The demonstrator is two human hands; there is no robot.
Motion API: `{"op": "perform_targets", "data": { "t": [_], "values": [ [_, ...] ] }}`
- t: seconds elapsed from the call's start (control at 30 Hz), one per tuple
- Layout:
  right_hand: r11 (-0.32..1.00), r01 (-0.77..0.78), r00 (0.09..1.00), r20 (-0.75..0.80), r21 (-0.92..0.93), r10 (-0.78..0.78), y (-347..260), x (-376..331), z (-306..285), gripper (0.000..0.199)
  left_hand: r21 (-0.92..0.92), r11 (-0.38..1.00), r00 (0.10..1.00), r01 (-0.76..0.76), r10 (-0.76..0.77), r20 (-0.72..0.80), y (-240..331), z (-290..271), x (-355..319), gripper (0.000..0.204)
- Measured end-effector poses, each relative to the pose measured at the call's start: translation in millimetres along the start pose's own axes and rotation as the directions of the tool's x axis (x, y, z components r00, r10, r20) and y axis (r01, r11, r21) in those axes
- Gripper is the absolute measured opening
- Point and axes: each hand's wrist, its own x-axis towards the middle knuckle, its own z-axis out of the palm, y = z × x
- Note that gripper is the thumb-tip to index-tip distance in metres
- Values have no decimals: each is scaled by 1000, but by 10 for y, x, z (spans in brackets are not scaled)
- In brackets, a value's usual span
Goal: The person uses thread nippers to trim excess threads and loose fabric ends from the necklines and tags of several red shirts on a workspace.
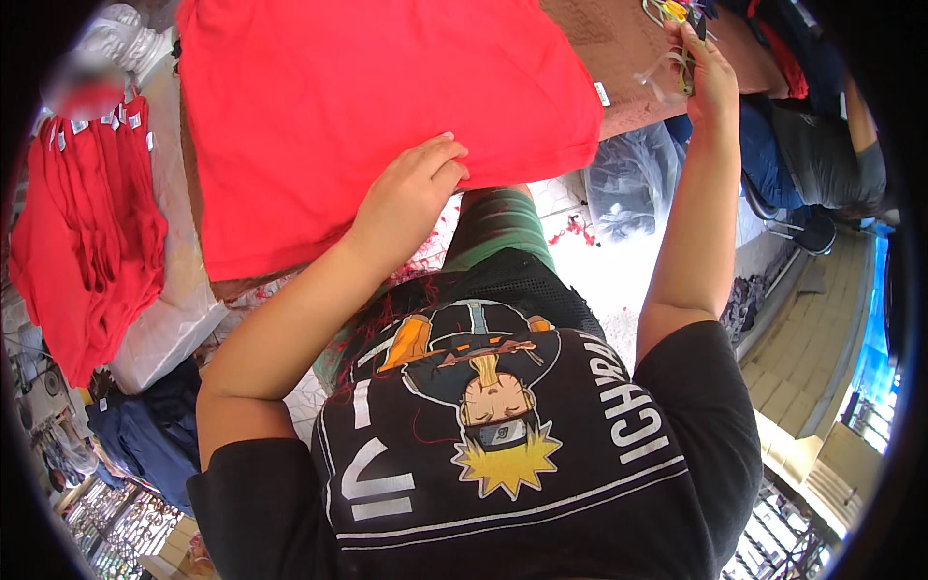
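While red garments drape in a bunch at 9 o'clock, one red garment lies spread on the brown desk, around 11. Left hand, just above center, rests on its near edge; fingers close together, can't tell if that grip pinches cloth. Right hand, between 1 and 2 o'clock, pinches a small yellowish item, kind unclear. Best: keep left pressure light, edge smooth, item off the fabric.
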Motion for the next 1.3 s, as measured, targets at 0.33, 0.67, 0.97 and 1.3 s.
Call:
{"op": "perform_targets", "data": {
  "t": [0.33, 0.67, 0.97, 1.3],
  "values": [
    [930, 335, 941, 91, -149, -325, -277, -471, 235, 17, -661, 709, 723, 246, -588, -362, -286, -878, 389, 15],
    [953, 211, 900, 425, -219, -102, 159, -960, 729, 19, -301, 892, 790, 338, -442, -424, -640, -676, 120, 19],
    [866, 332, 802, 595, -374, -50, 362, -1374, 1146, 20, -96, 951, 913, 293, -308, -268, -186, 34, 301, 19],
    [799, 355, 848, 526, -485, -58, 382, -1393, 1077, 29, -46, 999, 985, -9, 17, 173, -414, -632, 46, 19]
  ]
}}
